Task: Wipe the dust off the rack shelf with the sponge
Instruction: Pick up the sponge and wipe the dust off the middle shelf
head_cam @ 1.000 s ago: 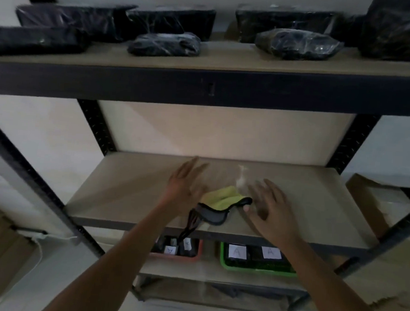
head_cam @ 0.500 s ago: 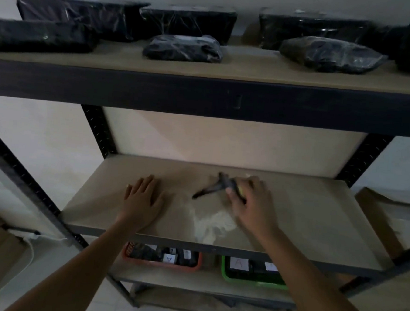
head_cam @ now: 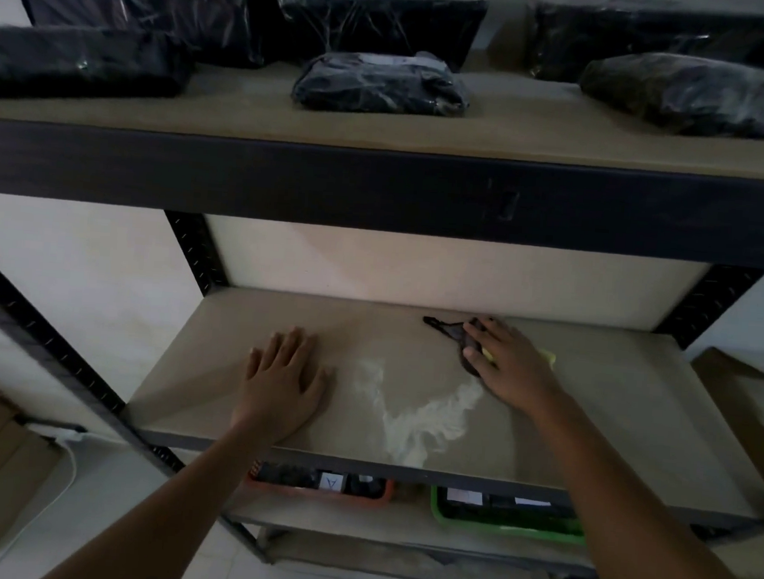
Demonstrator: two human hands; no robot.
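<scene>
- Leftmost, a slanted black rack upright [head_cam: 41, 347] with punched holes runs down toward the floor, and a white cable [head_cam: 56, 488] trails over the pale tiles beneath it.
- Next, the left hand [head_cam: 281, 381] lies palm down on the rack shelf [head_cam: 624, 423], near its front edge; the fingers are straight, slightly spread and hold nothing.
- Just right of that hand, a pale streak of dust [head_cam: 411, 420] forms a rough V on the board, reaching the front lip.
- Past the dust, the right hand [head_cam: 508, 366] presses on the sponge [head_cam: 547, 357] toward the back of the shelf, fingers bent over it; only a yellow edge and a dark trim with a black strap [head_cam: 443, 326] show from under the hand.
- Below the front lip, an orange tray [head_cam: 311, 494] and a green tray [head_cam: 508, 526] sit side by side on the lower shelf, with white labels inside.
- Above, the upper shelf [head_cam: 383, 122] carries several black plastic-wrapped packages [head_cam: 381, 83] from left to right.
</scene>
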